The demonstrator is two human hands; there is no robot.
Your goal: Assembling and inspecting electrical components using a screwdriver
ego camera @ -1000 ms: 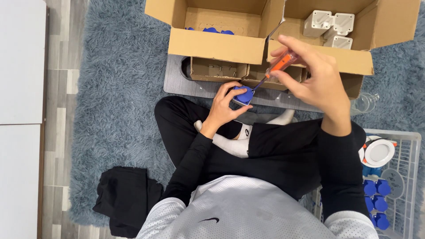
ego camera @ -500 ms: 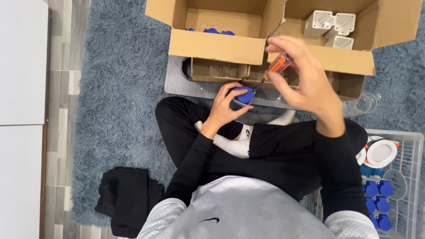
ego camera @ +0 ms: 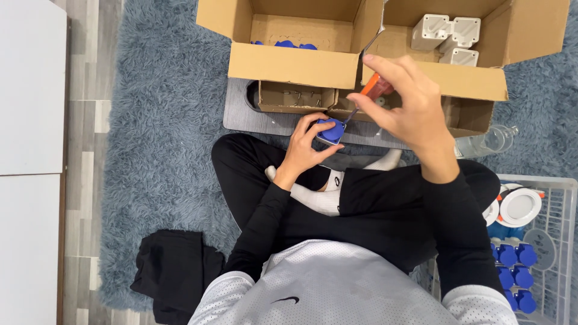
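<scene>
Left hand (ego camera: 301, 150): closed around a small blue plastic square part (ego camera: 331, 130), held above the crossed legs, apparently to steady it.
Right hand (ego camera: 404, 111): fingers pinched shut on an orange-handled screwdriver (ego camera: 368, 95), its tip set onto the blue part.
Wire basket (ego camera: 563, 198): blue parts and white round fittings kept at the right.
Cardboard boxes (ego camera: 301, 66): placed beyond the hands, holding blue and white parts.

Your right hand (ego camera: 404, 107) has shifted a little: a second ago its knuckles sat lower, over the box edge; now the fingers are raised and curled higher on the orange-handled screwdriver (ego camera: 368, 95). The handle shows more plainly, tilted steeper. Its tip has stayed at the blue part (ego camera: 331, 130) in your left hand (ego camera: 303, 146), whose grip looks unchanged.
</scene>
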